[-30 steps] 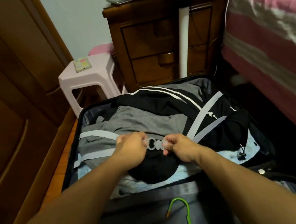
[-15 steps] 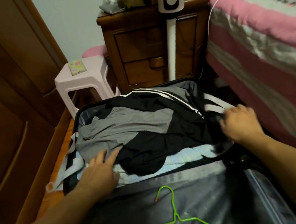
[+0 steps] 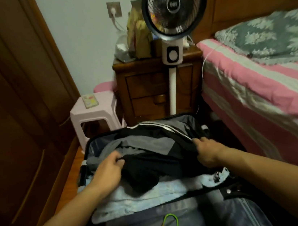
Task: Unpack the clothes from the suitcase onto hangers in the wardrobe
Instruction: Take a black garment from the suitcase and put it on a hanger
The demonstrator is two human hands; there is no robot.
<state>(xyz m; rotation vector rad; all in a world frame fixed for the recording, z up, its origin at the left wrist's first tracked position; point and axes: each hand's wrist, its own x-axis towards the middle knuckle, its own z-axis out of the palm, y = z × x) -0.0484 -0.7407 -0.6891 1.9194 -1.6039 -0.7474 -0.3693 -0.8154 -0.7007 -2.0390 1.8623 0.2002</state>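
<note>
Wardrobe [image 3: 17, 111] doors fill the left side, big and brown and closed as far as can be seen, and no clothes hang there yet. On the right is the bed [image 3: 265, 82] with a pink striped cover. On the floor between them lies the open suitcase [image 3: 98, 140], and it looks full of clothes, so the job seems to be only at its start: nothing is out, nothing is on a hanger. On top of the pile lies the black jacket [image 3: 151, 162] with white stripes, spread across a grey piece of clothing [image 3: 144, 143], and under both is a light blue cloth [image 3: 140, 195]. The left hand [image 3: 107, 173] sits on the left edge of the black jacket with its fingers curled into the fabric, so it seems to be grabbing it. The right hand [image 3: 206, 152] is at the right edge of the same jacket, closed tight on a bunch of it. The jacket stretches between the two hands and is not lifted out yet. The green hanger [image 3: 171, 221] lies in the near half of the suitcase, close to the person and below both hands, and no hand touches it. I think the next steps are to lift the jacket, put it on the hanger, and hang it up.
</note>
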